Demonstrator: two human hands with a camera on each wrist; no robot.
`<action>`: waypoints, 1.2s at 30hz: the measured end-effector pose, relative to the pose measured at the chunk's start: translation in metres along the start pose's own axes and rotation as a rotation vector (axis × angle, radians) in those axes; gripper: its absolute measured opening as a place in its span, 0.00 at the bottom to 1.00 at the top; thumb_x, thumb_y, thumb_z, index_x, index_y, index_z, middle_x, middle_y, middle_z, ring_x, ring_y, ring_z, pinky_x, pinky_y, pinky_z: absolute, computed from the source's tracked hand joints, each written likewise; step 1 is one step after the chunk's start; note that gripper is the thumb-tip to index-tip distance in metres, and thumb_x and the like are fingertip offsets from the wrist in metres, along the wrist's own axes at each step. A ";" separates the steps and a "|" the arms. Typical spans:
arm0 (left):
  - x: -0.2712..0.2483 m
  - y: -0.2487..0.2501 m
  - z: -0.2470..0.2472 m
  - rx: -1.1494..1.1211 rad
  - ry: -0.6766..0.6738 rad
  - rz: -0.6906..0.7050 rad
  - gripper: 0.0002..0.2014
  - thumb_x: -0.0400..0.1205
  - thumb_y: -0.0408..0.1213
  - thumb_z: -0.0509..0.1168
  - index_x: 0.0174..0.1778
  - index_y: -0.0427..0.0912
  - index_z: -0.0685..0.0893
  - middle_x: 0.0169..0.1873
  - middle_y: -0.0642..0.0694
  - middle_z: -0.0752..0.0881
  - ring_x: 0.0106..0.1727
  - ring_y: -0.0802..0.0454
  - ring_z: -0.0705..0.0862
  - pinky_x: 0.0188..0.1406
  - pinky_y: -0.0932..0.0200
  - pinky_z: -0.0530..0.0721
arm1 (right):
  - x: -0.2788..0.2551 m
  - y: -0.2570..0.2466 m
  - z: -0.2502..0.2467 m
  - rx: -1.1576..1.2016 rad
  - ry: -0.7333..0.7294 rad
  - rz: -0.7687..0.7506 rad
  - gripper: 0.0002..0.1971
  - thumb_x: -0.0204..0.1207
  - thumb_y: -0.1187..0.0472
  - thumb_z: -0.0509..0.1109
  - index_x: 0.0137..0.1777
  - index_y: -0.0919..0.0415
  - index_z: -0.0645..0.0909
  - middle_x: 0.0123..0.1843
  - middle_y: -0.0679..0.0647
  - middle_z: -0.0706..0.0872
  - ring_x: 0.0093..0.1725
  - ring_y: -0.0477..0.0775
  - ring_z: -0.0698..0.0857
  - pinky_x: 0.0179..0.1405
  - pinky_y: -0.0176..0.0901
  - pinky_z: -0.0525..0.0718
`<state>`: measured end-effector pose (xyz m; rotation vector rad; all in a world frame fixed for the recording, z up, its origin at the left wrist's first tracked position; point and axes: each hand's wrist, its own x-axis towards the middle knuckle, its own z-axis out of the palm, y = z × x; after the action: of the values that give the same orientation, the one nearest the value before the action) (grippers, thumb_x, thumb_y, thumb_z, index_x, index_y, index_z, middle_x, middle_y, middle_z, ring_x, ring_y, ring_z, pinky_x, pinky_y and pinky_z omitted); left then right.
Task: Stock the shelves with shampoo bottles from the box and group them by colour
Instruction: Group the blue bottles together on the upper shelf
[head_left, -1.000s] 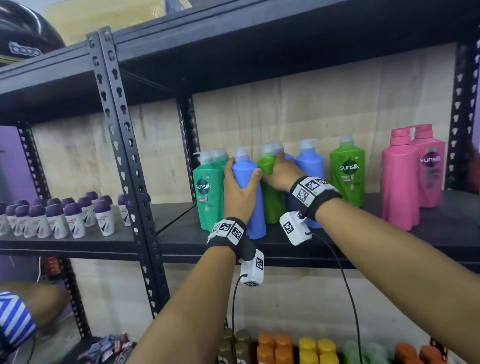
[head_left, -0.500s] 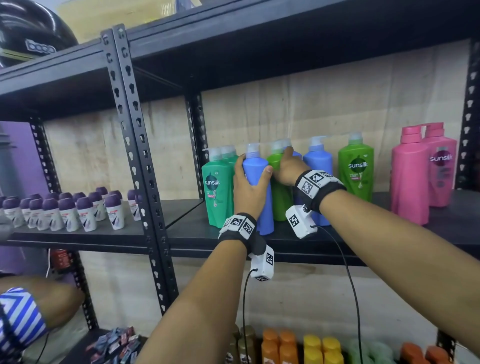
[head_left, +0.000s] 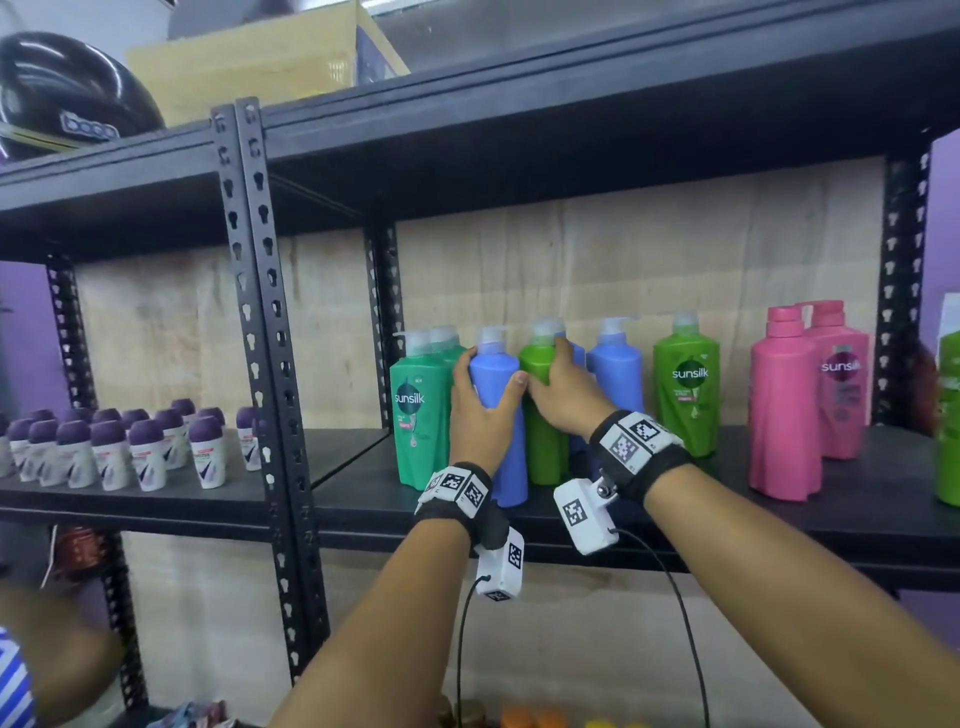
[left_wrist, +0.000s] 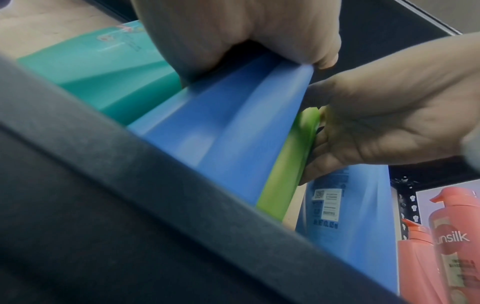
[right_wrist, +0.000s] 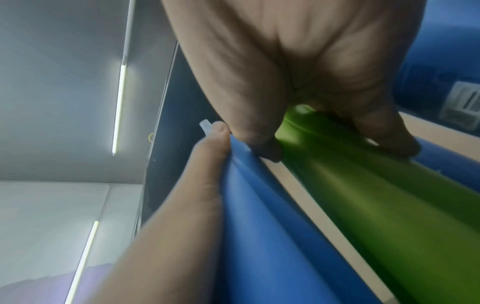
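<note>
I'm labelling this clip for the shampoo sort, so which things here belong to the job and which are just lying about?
Part of the job:
- blue bottle, gripped by the left hand
- lime green bottle, gripped by the right hand
- teal bottles
- pink bottles
- shelf

Lying about:
- purple-capped roll-on deodorants
- black helmet
- cardboard box on top

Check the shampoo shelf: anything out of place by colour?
Yes. The lime-green bottle in the right hand stands between blue bottles, apart from the other lime-green bottle. The left hand holds a blue bottle beside it.
</note>
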<state>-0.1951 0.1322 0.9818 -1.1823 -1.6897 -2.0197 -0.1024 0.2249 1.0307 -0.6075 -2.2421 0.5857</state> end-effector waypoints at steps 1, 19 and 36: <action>0.000 0.000 0.000 -0.002 0.000 0.000 0.43 0.78 0.65 0.69 0.85 0.54 0.61 0.75 0.52 0.78 0.72 0.52 0.80 0.75 0.47 0.79 | -0.004 0.001 -0.003 0.031 0.021 -0.019 0.42 0.87 0.46 0.64 0.91 0.60 0.44 0.80 0.70 0.74 0.76 0.71 0.78 0.72 0.58 0.78; -0.007 0.005 0.025 -0.027 -0.047 0.048 0.34 0.82 0.53 0.73 0.81 0.60 0.63 0.75 0.55 0.77 0.71 0.54 0.80 0.73 0.55 0.77 | -0.074 0.021 -0.038 0.509 0.690 -0.148 0.22 0.85 0.46 0.69 0.76 0.49 0.70 0.59 0.52 0.89 0.54 0.50 0.89 0.54 0.41 0.84; -0.013 0.003 0.046 -0.093 -0.060 0.051 0.37 0.80 0.59 0.72 0.82 0.60 0.63 0.75 0.59 0.76 0.71 0.58 0.81 0.67 0.61 0.78 | -0.081 0.095 -0.062 0.242 0.719 -0.125 0.28 0.85 0.46 0.70 0.81 0.49 0.66 0.74 0.54 0.81 0.68 0.58 0.83 0.70 0.57 0.81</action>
<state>-0.1656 0.1687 0.9742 -1.3155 -1.5907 -2.0718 0.0174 0.2664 0.9725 -0.4535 -1.4961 0.4680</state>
